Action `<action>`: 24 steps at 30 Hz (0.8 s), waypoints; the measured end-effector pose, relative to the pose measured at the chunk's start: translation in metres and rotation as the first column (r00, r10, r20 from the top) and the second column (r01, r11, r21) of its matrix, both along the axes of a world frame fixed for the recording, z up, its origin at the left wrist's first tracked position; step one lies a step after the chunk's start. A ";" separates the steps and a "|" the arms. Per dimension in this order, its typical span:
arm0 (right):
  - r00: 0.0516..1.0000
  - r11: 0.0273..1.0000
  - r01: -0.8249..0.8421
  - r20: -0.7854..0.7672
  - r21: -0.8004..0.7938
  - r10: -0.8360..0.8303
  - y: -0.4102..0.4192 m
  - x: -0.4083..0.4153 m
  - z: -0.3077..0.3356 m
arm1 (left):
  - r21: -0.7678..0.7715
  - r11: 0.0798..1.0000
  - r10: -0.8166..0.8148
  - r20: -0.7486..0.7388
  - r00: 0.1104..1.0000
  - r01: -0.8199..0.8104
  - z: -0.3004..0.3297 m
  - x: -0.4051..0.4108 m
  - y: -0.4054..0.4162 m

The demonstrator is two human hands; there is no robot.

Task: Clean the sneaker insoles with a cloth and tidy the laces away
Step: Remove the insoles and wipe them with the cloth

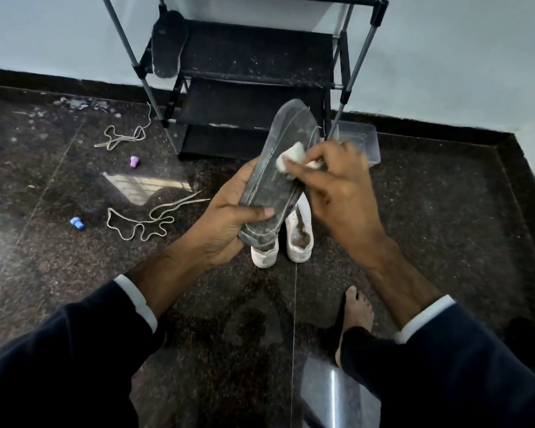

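Fingers of the left hand (pixel 229 222) curl round the heel end of a grey insole (pixel 283 174), thumb laid across its upper face; fingers of the right hand (pixel 334 186) pinch a small white cloth (pixel 286 159) against the insole's middle. Insole held in the air above the floor, toe end pointing away toward the rack; its surface dull grey, smudged, with a pale seam line running lengthwise near each edge. Both forearms in dark sleeves (pixel 74 350) with white cuffs; one bare foot (pixel 355 313) on the dark speckled floor (pixel 136 288) below the right arm. Directly under the insole, two white sneakers (pixel 300 239) side by side, heels toward the person, openings upward, laces removed, inner linings stained. To the left on the floor, one loose lace (pixel 142 223) in loops beside a small blue object (pixel 77 223); farther off, a second lace (pixel 124 137) and a small purple object (pixel 134 162). Behind the right hand, a clear plastic container (pixel 362 137) on the floor beside the rack; contents cannot be told. Farthest, a black shoe rack (pixel 254 88) against the wall, with a second dark insole (pixel 169 44) leaning upright at its left post
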State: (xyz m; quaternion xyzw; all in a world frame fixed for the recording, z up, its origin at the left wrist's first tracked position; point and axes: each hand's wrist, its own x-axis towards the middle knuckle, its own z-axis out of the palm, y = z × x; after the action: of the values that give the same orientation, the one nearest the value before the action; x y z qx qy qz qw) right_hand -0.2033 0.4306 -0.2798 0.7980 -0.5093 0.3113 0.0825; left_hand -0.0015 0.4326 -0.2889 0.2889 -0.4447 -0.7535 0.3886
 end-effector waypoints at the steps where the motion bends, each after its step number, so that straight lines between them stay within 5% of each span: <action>1: 0.996 0.997 -0.078 -0.047 0.015 0.079 0.004 0.007 -0.001 | -0.004 1.000 0.009 0.010 1.000 -0.009 -0.001 0.001 -0.001; 4: 0.984 0.993 -0.113 -0.133 0.032 0.116 0.000 0.008 0.001 | 0.003 1.000 0.002 0.029 1.000 -0.002 -0.002 0.005 -0.004; 8: 0.993 0.994 0.110 0.050 0.011 -0.110 -0.007 -0.016 0.005 | -0.025 0.998 -0.055 0.047 0.997 0.057 0.000 -0.001 0.001; 13: 0.978 0.981 -0.188 -0.087 0.050 0.191 0.007 0.017 0.001 | 0.002 0.999 -0.036 0.067 0.997 0.036 -0.002 0.003 -0.001; 19: 0.997 0.998 0.054 0.059 0.027 -0.055 -0.006 -0.013 0.005 | -0.012 0.993 -0.113 0.086 0.990 0.115 -0.003 -0.001 0.003; 24: 0.980 0.983 -0.180 -0.076 0.046 0.183 0.005 0.010 0.006 | 0.012 0.999 -0.047 0.047 0.998 0.046 -0.001 0.003 0.001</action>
State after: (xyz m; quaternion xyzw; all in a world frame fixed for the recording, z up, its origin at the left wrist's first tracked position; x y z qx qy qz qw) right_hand -0.1931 0.4361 -0.2742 0.8544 -0.4368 0.2752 0.0586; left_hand 0.0014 0.4335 -0.2900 0.2987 -0.4562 -0.7577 0.3587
